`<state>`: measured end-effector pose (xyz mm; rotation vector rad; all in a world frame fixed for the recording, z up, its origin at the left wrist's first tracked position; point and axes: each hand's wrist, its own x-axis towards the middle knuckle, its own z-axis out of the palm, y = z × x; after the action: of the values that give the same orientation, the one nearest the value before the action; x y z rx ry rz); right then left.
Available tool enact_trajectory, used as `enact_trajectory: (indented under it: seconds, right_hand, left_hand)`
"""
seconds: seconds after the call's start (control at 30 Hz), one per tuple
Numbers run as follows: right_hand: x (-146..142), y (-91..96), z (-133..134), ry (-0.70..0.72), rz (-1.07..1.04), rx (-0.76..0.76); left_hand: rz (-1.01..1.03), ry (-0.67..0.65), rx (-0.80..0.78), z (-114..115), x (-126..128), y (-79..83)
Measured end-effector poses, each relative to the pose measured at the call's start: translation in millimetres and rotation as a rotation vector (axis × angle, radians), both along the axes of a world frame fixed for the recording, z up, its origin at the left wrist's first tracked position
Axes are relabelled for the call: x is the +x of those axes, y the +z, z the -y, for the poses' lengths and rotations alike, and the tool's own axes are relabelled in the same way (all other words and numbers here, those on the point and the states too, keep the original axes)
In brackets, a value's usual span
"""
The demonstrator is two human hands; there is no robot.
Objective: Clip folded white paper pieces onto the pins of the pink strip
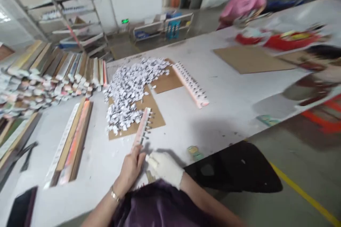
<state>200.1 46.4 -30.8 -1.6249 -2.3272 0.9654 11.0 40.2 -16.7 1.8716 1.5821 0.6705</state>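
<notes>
My left hand (pixel 130 167), bare with a bracelet at the wrist, is closed around the near end of a long, narrow pinkish-white bar (pixel 142 125). Small dark-tipped pieces stick out along the bar's right edge. Just right of it is my right hand (pixel 166 168) in a white glove, its fingers curled together near the bar's near end. What those fingertips pinch is too blurred to make out. Beyond the bar, a heap of small white pieces with dark parts (pixel 125 90) covers much of a brown cardboard sheet (pixel 156 115).
Another bar lined with dark-tipped pieces (pixel 190 85) lies farther right. Several long bars (pixel 70 142) lie at left, before a large stack of bars (pixel 64 69). A dark phone (pixel 22 207) rests near left. A black seat (pixel 237 166) stands by the table edge; a person in pink (pixel 243 5) is beyond.
</notes>
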Motion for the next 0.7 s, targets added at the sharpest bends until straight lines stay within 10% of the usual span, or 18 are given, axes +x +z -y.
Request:
enact_trajectory:
  seconds: [0.33, 0.7]
  right_hand:
    - [-25.7, -15.1, -18.4, 0.012, 0.3, 0.141]
    - [-35.2, -12.1, -35.5, 0.044, 0.375, 0.195]
  left_hand:
    - [-0.179, 0.097, 0.16, -21.2, -9.9, -34.8]
    - [-0.074, 0.089, 0.016, -26.9, -13.7, -22.1]
